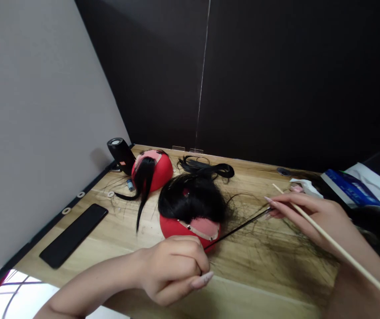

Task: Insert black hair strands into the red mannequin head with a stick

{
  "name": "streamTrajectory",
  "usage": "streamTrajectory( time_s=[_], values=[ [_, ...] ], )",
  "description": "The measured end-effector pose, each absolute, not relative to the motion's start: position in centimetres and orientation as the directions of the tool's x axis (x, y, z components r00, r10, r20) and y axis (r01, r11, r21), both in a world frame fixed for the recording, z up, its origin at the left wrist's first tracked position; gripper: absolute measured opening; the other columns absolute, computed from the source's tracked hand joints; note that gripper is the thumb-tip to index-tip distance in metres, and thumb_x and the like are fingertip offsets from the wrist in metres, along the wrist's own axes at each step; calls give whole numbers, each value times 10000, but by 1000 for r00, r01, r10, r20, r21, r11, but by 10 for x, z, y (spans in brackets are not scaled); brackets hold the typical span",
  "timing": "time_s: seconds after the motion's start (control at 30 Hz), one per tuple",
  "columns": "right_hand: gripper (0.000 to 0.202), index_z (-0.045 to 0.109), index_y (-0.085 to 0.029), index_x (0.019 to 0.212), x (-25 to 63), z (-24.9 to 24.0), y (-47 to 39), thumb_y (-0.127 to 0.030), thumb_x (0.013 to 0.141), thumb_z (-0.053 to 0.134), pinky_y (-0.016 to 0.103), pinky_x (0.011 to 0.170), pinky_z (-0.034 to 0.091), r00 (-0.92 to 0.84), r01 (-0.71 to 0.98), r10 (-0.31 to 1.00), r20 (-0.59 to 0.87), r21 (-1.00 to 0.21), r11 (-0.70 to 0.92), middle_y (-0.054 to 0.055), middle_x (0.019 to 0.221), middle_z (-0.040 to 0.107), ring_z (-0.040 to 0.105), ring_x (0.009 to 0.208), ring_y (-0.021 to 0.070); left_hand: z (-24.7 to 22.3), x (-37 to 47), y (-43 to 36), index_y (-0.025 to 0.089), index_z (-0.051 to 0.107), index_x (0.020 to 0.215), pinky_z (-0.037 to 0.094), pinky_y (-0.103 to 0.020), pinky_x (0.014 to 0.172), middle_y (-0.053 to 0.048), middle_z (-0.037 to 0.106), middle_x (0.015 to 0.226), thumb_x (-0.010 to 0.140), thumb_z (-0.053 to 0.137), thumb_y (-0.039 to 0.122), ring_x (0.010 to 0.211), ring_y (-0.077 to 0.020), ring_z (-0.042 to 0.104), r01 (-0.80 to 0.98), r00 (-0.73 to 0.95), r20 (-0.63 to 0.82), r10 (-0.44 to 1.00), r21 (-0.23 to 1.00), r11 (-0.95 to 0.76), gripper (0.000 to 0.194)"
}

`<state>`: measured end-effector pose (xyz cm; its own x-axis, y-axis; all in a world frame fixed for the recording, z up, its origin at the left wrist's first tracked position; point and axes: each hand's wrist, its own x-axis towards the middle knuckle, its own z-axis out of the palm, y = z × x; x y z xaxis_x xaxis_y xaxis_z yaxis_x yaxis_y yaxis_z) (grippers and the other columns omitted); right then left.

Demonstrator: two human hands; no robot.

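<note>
A taut, thin strand of black hair (239, 228) stretches between my two hands. My left hand (176, 268), closed in a fist in front of the nearer red dome, grips its near end. At the other end, my right hand (312, 217) pinches the strand between thumb and fingertips. A thin pale wooden stick (339, 249) also lies in the right hand, running back along the forearm. Behind my left fist sits the red dome-shaped block (173, 228), with a pink mesh patch (205, 227) pinned to it and a mass of black hair (193, 197) over the top.
A second red dome (163, 173) with hair stands behind, beside a black cylindrical speaker (120, 153). A phone (73, 235) lies at left. Looped black hair (209, 168) rests at the back. A blue tissue pack (349, 188) and loose hair are at right. Walls enclose the table.
</note>
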<state>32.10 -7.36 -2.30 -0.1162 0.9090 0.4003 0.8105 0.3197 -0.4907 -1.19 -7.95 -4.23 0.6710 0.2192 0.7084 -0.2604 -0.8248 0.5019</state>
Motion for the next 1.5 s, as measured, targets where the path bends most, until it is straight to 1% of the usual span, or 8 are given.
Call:
streamTrajectory(
  time_s=[0.23, 0.37, 0.5, 0.67, 0.93, 1.13, 1.27, 1.5],
  values=[
    [394, 738, -220, 926, 401, -37, -65, -587, 819, 642, 285, 581, 543, -127, 867, 989, 69, -477, 145, 93, 881, 731, 710, 718, 241, -41, -7, -81, 183, 421, 749, 455, -256, 565, -59, 613, 688, 975, 379, 169, 585, -126, 486, -266, 662, 734, 153, 421, -867, 230],
    [188, 740, -185, 739, 425, -41, -57, -365, 700, 780, 346, 521, 502, 292, 897, 948, 124, -379, -227, 131, 733, 720, 675, 558, 271, -38, -7, -82, 180, 425, 748, 437, -264, 566, -53, 608, 674, 981, 371, 168, 591, -128, 459, -245, 672, 727, 143, 400, -883, 239],
    [157, 730, -198, 918, 411, -21, -62, -291, 792, 713, 381, 625, 513, 526, 805, 848, 68, -362, -471, 128, 787, 725, 681, 633, 258, -40, -7, -78, 176, 436, 745, 403, -286, 564, -53, 606, 678, 980, 384, 174, 602, -133, 439, -190, 672, 723, 159, 376, -907, 240],
    [418, 679, -217, 1102, 364, -15, -73, -545, 931, 486, 336, 568, 518, 354, 703, 925, 138, -692, -166, 142, 812, 712, 676, 601, 206, -46, -7, -75, 170, 468, 742, 418, -315, 646, -44, 603, 737, 998, 404, 258, 674, -145, 444, -115, 696, 693, 188, 366, -923, 278],
    [304, 684, -265, 1161, 254, -28, -78, -431, 982, 503, 270, 667, 561, -459, 536, 867, 193, -719, 444, 65, 985, 718, 674, 697, 146, -50, -8, -81, 155, 530, 722, 460, -247, 687, -70, 582, 910, 981, 472, 283, 753, -133, 470, -79, 784, 592, 186, 392, -917, 295],
    [591, 650, -192, 1204, 236, -57, -66, -553, 1030, 215, 266, 584, 554, -376, 79, 887, 267, -945, 318, 86, 898, 641, 642, 692, 147, -64, -3, -72, 165, 521, 698, 400, -289, 588, -40, 552, 728, 982, 427, 239, 667, -154, 439, 60, 861, 484, 158, 211, -976, 308],
    [461, 727, -182, 940, 230, -64, -60, -445, 1037, 361, 242, 643, 502, -261, 151, 871, 415, -874, 462, 48, 775, 595, 603, 697, 125, -73, -13, -61, 178, 471, 661, 440, -293, 586, -36, 521, 658, 953, 392, 181, 629, -160, 453, 75, 842, 515, 160, 181, -981, 302],
    [308, 623, -158, 733, 225, -71, -55, -292, 991, 520, 217, 600, 423, -202, 141, 882, 425, -879, 456, 10, 652, 579, 541, 612, 94, -79, -22, -44, 171, 502, 664, 519, -339, 1004, -11, 475, 600, 870, 410, 124, 584, -141, 459, 68, 803, 584, 121, 113, -991, 230]
  ],
)
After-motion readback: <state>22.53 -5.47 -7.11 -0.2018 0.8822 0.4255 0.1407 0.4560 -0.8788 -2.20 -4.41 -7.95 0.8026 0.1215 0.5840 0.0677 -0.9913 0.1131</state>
